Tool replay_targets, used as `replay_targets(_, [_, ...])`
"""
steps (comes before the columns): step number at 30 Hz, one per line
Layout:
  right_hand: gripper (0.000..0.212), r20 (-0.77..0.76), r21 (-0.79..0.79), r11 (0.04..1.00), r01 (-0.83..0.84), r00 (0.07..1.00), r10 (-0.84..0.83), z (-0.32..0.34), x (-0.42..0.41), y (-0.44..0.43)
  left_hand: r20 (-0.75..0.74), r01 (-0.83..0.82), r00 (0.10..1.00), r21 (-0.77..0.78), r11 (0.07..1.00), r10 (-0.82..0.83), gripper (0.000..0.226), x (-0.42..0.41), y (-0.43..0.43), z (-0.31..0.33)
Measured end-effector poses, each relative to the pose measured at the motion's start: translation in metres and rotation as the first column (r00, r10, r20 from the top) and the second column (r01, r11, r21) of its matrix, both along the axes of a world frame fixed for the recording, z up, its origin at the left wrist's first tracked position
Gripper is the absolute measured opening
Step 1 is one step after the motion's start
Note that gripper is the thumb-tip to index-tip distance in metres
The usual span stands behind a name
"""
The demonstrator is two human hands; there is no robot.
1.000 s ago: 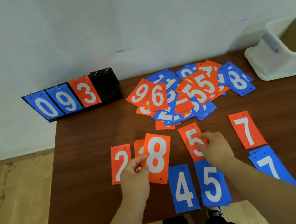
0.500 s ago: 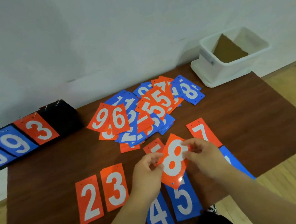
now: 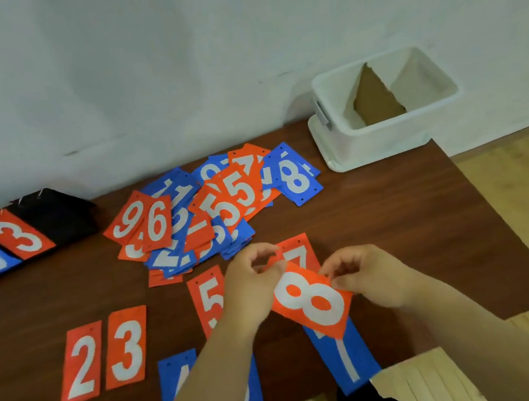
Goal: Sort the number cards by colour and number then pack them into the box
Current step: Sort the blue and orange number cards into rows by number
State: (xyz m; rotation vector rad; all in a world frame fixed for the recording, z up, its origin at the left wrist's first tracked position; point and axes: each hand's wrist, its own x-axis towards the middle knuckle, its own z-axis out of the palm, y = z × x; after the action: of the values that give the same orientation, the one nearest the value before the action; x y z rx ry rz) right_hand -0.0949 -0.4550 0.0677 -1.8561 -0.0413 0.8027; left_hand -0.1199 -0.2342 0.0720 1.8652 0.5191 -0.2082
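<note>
1. At far left, a flip scoreboard point(image 3: 54, 216) stands on the brown table point(image 3: 397, 214) against the wall, showing a blue 9, an orange 3 and a black panel.
2. Near the front edge, the orange 2 card point(image 3: 80, 364) and the orange 3 card point(image 3: 127, 347) lie flat side by side, almost touching.
3. Behind them, mid-table, an unsorted pile of cards point(image 3: 209, 209) sprawls in blue and orange, with a 9, a 6, several 5s and a blue 8 on top.
4. The orange 5 card point(image 3: 210, 299) lies flat just in front of the pile, and the blue 4 card point(image 3: 176, 377) lies nearer the person; the left forearm crosses both.
5. The left hand point(image 3: 255, 285), fingers curled, pinches the upper left edge of the orange 8 card point(image 3: 310, 300).
6. That card is held tilted off the table, between the two hands. It covers the lower part of the orange 7 card point(image 3: 298, 250) and the top of the blue 7 card point(image 3: 347, 357), both flat on the wood.
7. The right hand point(image 3: 372, 277), fingers bent, pinches the card's right edge between thumb and fingertips.
8. At far right, the white box point(image 3: 389, 125) sits on the table's back corner, well apart from the cards, with a brown cardboard sheet point(image 3: 375, 99) leaning inside.
</note>
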Motion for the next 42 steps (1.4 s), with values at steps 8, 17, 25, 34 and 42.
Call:
replay_targets(8, [0.026,-0.057,0.000,0.989,0.149,0.987,-0.149,-0.025,0.013,-0.039,-0.101,-0.048,0.994,-0.070,0.996,0.041,0.077,-0.015,-0.066,-0.022])
replay_targets(17, [0.025,0.079,-0.165,0.965,0.203,0.978,-0.192,-0.065,0.042,-0.051,-0.209,0.288,0.952,0.356,0.889,-0.224,0.072,0.018,-0.071,-0.055])
replay_targets(25, [0.039,0.288,-0.600,0.797,0.067,0.947,0.138,-0.114,0.043,-0.051,-0.425,0.567,0.824,0.611,0.552,-0.375,0.072,0.000,-0.059,-0.096])
replay_targets(34, [0.046,0.255,-0.667,0.744,0.050,0.953,0.164,-0.093,0.047,-0.036,-0.399,0.549,0.834,0.534,0.643,-0.381,0.071,0.003,-0.051,-0.093])
replay_targets(42, [0.050,0.320,-0.559,0.827,-0.061,0.904,0.283,-0.055,0.054,0.063,-0.232,0.268,0.960,0.606,0.749,-0.156,0.059,-0.019,0.045,-0.064])
